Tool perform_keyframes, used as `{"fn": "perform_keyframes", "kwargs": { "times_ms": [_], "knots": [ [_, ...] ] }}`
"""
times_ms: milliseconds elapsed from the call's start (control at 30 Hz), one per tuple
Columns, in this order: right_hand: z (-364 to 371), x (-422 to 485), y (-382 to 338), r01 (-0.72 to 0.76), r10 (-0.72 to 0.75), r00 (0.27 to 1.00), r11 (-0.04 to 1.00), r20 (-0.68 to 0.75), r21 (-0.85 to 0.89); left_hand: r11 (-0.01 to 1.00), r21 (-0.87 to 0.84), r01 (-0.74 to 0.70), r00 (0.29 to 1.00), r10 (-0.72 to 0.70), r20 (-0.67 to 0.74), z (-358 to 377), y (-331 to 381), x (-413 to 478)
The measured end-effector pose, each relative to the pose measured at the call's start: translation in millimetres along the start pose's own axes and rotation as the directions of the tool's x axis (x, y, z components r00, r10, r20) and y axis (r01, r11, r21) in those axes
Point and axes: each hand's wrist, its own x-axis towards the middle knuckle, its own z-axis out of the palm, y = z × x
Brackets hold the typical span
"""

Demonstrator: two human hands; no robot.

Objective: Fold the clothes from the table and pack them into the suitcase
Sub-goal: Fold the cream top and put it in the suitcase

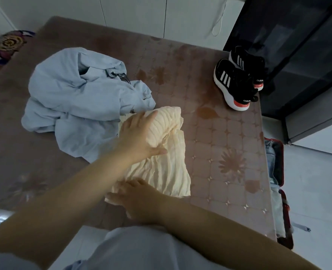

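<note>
head: cream garment (167, 168) lies near-to-far; left hand (139, 133) presses flat, right hand (141, 199) grips.

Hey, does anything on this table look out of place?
Yes: a pair of black white-striped sneakers stands at the far right corner of the brown patterned table, odd for a folding surface.

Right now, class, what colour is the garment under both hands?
The garment is pale cream; the head view shows it.

Cream ribbed garment (167, 162), pale-blue jacket (73, 98)
</note>
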Motion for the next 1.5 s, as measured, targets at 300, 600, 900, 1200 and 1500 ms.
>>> {"fn": "perform_keyframes", "kwargs": {
  "times_ms": [300, 600, 900, 1200, 1500],
  "knots": [
    [-6, -89, 61, -0.381, 0.415, 0.904, 0.891, -0.104, 0.246, 0.904, -0.342, 0.256, 0.909, -0.345, -0.232, -33, -65, 54],
    [3, -121, 93, -0.331, 0.332, 0.943, 0.942, 0.016, -0.051, 0.949, 0.124, -0.291, 0.878, 0.316, -0.360, -26, -66, -3],
    [2, -87, 117, 0.020, -0.073, 0.992, 0.889, -0.099, -0.458, 0.755, 0.404, -0.516, 0.844, 0.370, 0.387, 52, -109, -89],
    [-23, -118, 127, -0.291, 0.381, 0.904, 0.880, -0.193, 0.374, 0.933, 0.198, -0.302, 0.942, 0.259, 0.216, 65, -68, -112],
    [-21, -134, 138, -0.276, 0.510, 0.842, 0.687, -0.175, 0.673, 0.941, 0.242, -0.236, 0.964, 0.195, 0.182, 90, -45, -125]
  ]
}}
